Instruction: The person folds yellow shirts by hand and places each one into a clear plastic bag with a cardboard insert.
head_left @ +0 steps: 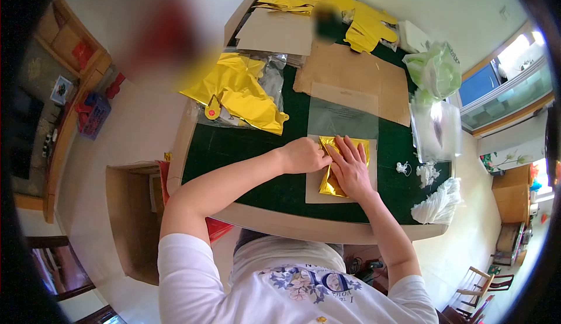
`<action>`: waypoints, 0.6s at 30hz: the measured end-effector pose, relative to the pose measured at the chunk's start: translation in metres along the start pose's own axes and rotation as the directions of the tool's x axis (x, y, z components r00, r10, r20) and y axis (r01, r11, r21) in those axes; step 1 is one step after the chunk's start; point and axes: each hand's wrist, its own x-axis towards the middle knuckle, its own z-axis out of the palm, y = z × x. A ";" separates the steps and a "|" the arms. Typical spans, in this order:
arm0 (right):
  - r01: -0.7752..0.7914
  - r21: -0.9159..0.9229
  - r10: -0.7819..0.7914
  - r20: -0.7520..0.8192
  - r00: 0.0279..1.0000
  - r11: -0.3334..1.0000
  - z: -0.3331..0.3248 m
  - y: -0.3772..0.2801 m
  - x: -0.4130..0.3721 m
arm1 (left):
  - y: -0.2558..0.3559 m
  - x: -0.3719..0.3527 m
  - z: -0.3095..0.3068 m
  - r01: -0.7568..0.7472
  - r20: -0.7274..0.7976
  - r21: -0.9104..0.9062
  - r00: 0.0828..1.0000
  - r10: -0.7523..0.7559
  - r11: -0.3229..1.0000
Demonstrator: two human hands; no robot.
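Note:
A folded piece of shiny gold foil [333,187] lies on a light cardboard sheet [314,192] near the table's front edge. My right hand [352,171] rests flat on the foil, fingers stretched out. At the foil's left edge, my left hand [302,156] is closed, its fingertips pinching the edge. Just beyond both hands, a clear plastic bag [342,116] lies flat, partly over a brown cardboard sheet [362,73]. Whether the foil reaches into the bag is hard to make out.
Yellow foil pieces [239,87] lie on plastic at the left, with more yellow foil [369,29] at the back. Grey cardboard [277,30] is stacked behind. Clear bags [435,128], a green bag [435,70] and white string [438,201] sit along the right edge.

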 end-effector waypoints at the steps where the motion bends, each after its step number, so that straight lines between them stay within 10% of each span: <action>1: 0.000 0.003 0.000 0.000 1.000 1.000 0.000 0.000 0.000 | 0.000 0.000 0.001 0.042 -0.023 -0.047 0.999 -0.043 0.998; 9: -0.017 0.016 0.017 0.026 1.000 1.000 -0.002 -0.001 0.000 | 0.005 -0.003 0.007 0.303 -0.017 -0.266 0.948 -0.319 0.915; 18: -0.015 -0.005 0.015 0.029 0.999 1.000 -0.002 -0.003 0.001 | -0.013 0.007 -0.023 -0.033 0.250 0.008 0.968 0.030 0.999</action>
